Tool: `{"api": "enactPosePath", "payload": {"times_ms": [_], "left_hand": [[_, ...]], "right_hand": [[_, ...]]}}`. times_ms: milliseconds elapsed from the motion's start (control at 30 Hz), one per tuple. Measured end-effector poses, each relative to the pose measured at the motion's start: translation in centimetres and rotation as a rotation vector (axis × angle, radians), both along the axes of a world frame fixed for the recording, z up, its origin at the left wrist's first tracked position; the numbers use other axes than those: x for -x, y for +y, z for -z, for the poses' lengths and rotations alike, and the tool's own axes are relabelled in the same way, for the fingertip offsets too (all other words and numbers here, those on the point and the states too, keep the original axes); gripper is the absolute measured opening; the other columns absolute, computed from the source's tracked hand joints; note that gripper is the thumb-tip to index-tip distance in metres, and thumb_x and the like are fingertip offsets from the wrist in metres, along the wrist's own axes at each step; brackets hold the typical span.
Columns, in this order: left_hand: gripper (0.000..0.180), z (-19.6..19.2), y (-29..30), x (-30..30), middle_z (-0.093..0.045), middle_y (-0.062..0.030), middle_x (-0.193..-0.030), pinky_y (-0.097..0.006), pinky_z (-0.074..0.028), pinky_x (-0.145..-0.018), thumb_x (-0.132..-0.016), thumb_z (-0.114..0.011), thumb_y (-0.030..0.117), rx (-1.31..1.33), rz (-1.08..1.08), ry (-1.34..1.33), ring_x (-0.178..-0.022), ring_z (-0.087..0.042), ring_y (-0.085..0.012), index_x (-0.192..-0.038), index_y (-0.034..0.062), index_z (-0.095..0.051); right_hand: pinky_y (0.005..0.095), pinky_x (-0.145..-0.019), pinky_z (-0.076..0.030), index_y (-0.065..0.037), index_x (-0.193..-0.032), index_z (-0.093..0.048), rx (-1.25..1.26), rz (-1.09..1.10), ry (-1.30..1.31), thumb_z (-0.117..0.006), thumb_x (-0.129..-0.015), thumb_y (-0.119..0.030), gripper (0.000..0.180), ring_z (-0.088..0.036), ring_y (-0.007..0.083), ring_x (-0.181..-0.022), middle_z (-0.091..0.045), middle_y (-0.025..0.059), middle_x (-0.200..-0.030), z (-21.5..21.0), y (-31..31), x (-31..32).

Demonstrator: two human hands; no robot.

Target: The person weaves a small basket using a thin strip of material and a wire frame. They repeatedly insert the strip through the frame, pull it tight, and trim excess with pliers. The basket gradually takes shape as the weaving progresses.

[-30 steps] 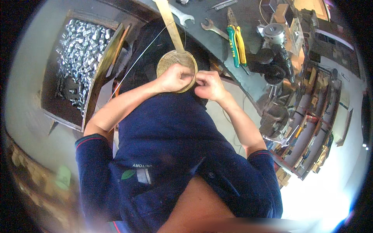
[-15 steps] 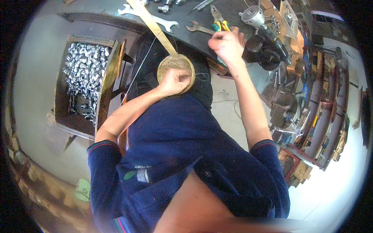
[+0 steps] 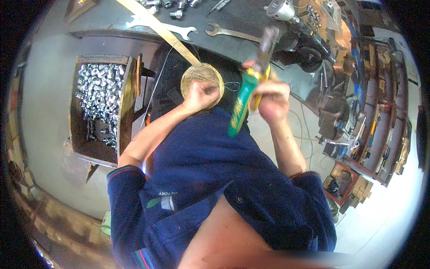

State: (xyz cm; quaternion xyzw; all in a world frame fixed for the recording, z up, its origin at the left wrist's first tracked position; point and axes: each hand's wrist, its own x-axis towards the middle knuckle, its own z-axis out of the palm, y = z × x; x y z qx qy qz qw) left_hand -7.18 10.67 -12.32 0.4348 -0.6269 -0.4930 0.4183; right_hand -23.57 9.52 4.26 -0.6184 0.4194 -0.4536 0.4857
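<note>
A small round woven basket [image 3: 191, 74] rests on my lap, with a long flat pale strip [image 3: 156, 28] running from its far side over the bench. My left hand [image 3: 200, 95] lies over the basket's near part, fingers curled closed near the right rim; what they pinch is hidden. A thin wire loop [image 3: 233, 85] sticks out from that rim, and more wire [image 3: 154, 85] arcs out to the left. Right of the basket, my right hand [image 3: 274, 96] grips a pair of pliers [image 3: 245, 101] with green and yellow handles, jaws pointing up and away, blurred by motion.
On the dark bench [image 3: 103, 24] ahead lie a double-ended wrench [image 3: 174, 30], another wrench [image 3: 233, 33], several metal fittings [image 3: 178, 13] and a drill [image 3: 298, 22]. A wooden box [image 3: 92, 152] of fittings stands at left. Loaded shelving [image 3: 380, 103] lines the right side.
My right hand has picked the pliers up from the bench and brought them nearer, beside the basket. My left hand stays at the basket. The view has shifted slightly.
</note>
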Motion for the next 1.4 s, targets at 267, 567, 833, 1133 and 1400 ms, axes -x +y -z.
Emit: {"api": "enactPosePath", "payload": {"times_ms": [267,567,833,1133,1400], "left_hand": [[0.019,-2.4,-0.9,-1.1,-0.064,0.0018,-0.08,-0.024,-0.048,-0.065,-0.084,-0.063,0.01,-0.309,0.236,0.217,-0.075,-0.056,-0.0058,-0.099,-0.0009,-0.065],[0.03,-5.8,-4.1,-3.8,-0.064,-0.0125,-0.095,-0.037,-0.051,-0.076,-0.071,-0.065,0.008,0.538,0.222,-0.363,-0.088,-0.063,-0.03,-0.101,0.0045,-0.063],[0.028,-6.3,-6.1,-1.7,-0.059,-0.0057,-0.086,-0.036,-0.047,-0.086,-0.066,-0.062,0.011,0.873,0.486,-0.734,-0.086,-0.059,-0.0239,-0.094,0.0077,-0.061],[0.02,-9.3,-8.8,-1.9,-0.056,-0.0062,-0.06,-0.036,-0.044,-0.068,-0.064,-0.061,0.014,0.909,0.542,-0.832,-0.067,-0.06,-0.0251,-0.082,0.005,-0.059],[0.068,-16.1,-7.4,-9.5,-0.064,-0.0124,-0.072,-0.035,-0.051,-0.068,-0.059,-0.059,0.002,0.285,-0.095,-0.579,-0.07,-0.063,-0.0284,-0.126,0.0045,-0.05]], "right_hand": [[0.0221,-0.049,-0.034,0.008,-0.085,-0.069,-0.281,-0.246,-0.101,-0.066,-0.07,-0.045,0.055,-0.05,0.0135,-0.059,-0.058,0.0194,-0.085,0.2,0.1,0.3],[0.0297,-0.05,-0.042,0.006,-0.069,-0.067,-0.012,-0.174,-0.307,-0.065,-0.071,-0.062,0.068,-0.055,0.022,-0.057,-0.055,0.0353,-0.111,-2.7,1.7,3.9],[0.0244,-0.044,-0.034,0.004,-0.087,-0.055,-0.437,-0.176,-0.306,-0.07,-0.066,-0.039,0.05,-0.044,0.0127,-0.049,-0.057,0.0145,-0.072,2.6,2.5,3.8],[0.0222,-0.036,-0.03,-0.004,-0.146,-0.013,-0.682,-0.085,-0.734,-0.08,-0.057,-0.035,0.115,-0.042,0.0114,-0.042,-0.053,0.0103,-0.092,2.1,4.4,5.0],[0.0157,-0.038,-0.024,0.003,-0.138,-0.03,-0.878,-0.065,-0.569,-0.068,-0.067,-0.039,0.092,-0.035,0.002,-0.045,-0.05,0.0178,-0.126,4.3,4.1,6.5]]}}
